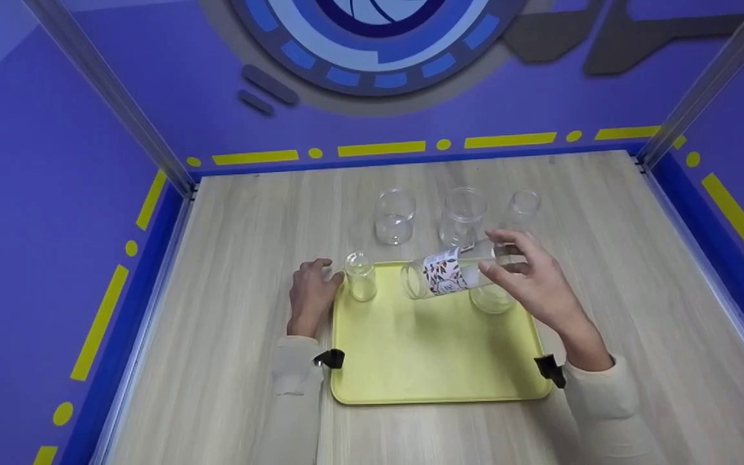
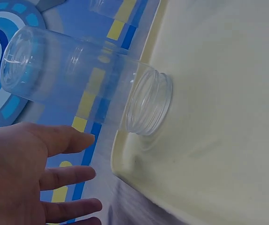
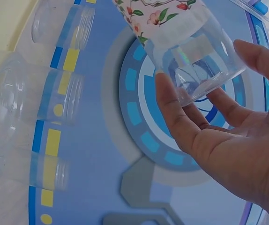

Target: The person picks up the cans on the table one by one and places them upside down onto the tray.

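My right hand (image 1: 533,278) grips the base end of a clear jar (image 1: 420,281) with a floral label. The jar is tilted nearly flat above the yellow tray (image 1: 411,361), its other end pointing left. In the right wrist view, thumb and fingers curve around this jar (image 3: 190,61). A small clear jar (image 1: 361,279) stands with its threaded mouth down at the tray's back left corner. Beside it is my left hand (image 1: 312,290), fingers spread and holding nothing. The left wrist view shows a gap between the fingers and that small jar (image 2: 87,79).
Another clear jar (image 1: 493,301) stands on the tray's back right, partly hidden by the held jar. Behind the tray, clear jars stand in a row: one at left (image 1: 395,219), a middle one (image 1: 462,216) and a narrower one (image 1: 524,205). Blue panels surround the table.
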### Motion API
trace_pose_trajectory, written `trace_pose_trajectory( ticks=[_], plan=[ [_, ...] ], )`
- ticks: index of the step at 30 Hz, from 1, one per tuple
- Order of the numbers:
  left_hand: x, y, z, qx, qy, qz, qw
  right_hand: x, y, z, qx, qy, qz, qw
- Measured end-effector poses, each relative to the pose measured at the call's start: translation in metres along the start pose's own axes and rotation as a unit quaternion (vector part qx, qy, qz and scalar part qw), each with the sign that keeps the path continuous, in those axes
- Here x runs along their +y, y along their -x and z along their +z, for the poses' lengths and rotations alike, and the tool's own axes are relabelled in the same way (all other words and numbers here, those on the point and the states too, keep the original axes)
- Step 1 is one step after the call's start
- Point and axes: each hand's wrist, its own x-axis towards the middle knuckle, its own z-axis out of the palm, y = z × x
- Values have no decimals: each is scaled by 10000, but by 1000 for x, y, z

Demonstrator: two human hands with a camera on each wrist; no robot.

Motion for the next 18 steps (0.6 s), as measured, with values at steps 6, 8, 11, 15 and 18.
trace_pose_trajectory(
  ticks=[6, 8, 11, 15, 18],
  plan=[
    [-2, 1, 4, 13, -97, 24, 9999, -3, 4, -1, -22, 329, -15, 9995],
    [-2, 1, 4, -7, -90, 29, 10000, -4, 5, -1, -35, 381, -24, 9993],
    [-1, 2, 4, -42, -107, 61, 9999, -5, 6, -2, -39, 473, -44, 9989],
    [-1, 1, 5, -93, -285, 96, 9995, -6, 7, -3, -68, 618, -69, 9980],
    [-1, 1, 7, -102, -449, 146, 9988, -6, 8, -4, -107, 699, -77, 9975]
  ],
)
